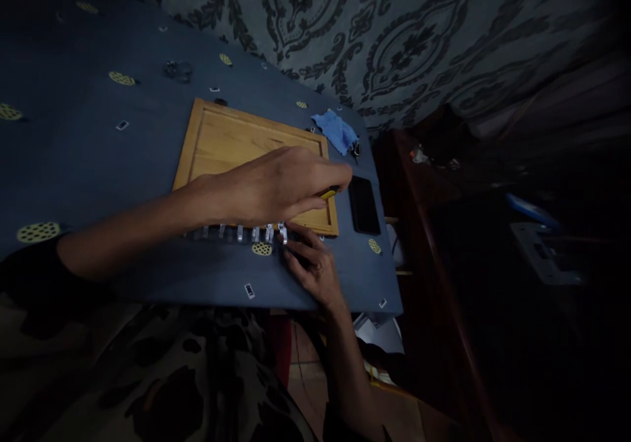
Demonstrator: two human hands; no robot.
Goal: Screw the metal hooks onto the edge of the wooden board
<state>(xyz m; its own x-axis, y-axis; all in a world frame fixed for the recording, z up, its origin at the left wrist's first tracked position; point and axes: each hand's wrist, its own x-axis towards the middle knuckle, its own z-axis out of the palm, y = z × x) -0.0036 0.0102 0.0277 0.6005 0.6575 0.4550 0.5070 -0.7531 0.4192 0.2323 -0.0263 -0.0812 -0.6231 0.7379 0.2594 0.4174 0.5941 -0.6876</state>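
Note:
My left hand (283,182) reaches across the wooden board (236,136), its fingers closed round a yellow-and-black handle (329,193). The rest of that tool is hidden, so its kind does not show. Close to the board's near edge, my right hand (315,268) has its fingertips and thumb closed on a small shiny metal clamp-like piece (284,235). Similar metal pieces (240,233) stand in a row to the left of it, along the same edge. My left forearm and hand cover part of the board.
A black phone (365,205) lies right of the board, with a crumpled blue cloth (336,130) behind it. Farther back on the blue tablecloth (162,271) is a small dark object (177,71). The patterned wall (315,27) borders the table, and dark furniture (419,185) stands at right.

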